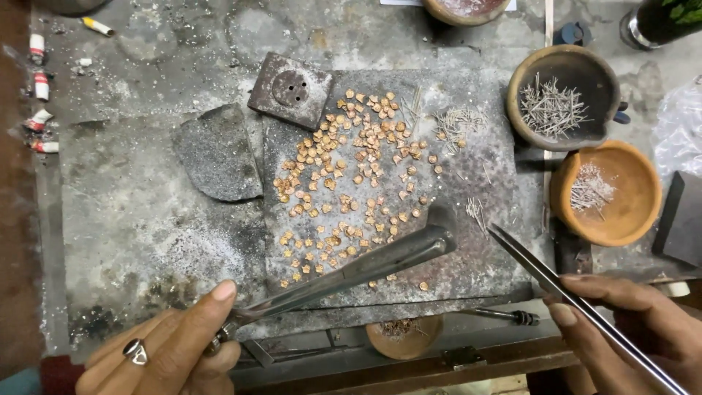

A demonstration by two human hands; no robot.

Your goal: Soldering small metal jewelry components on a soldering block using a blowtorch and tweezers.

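Many small copper-coloured pieces [351, 168] lie scattered on a grey stone slab [468, 271]. My left hand [172, 347], a ring on one finger, grips a long metal torch-like tool [358, 271] whose blunt tip reaches over the slab's lower part. My right hand [632, 333] holds long steel tweezers [556, 285], their tips pointing up-left near the slab's right edge, close to a few thin wire bits [475, 208].
Two clay bowls [610, 91] [640, 212] at right hold thin metal wire pieces. A square metal block with holes [290, 89] and a curved stone fragment [218, 153] lie upper left. A small clay dish [404, 338] sits at the bench's front edge. Cigarette butts [40, 88] line the left side.
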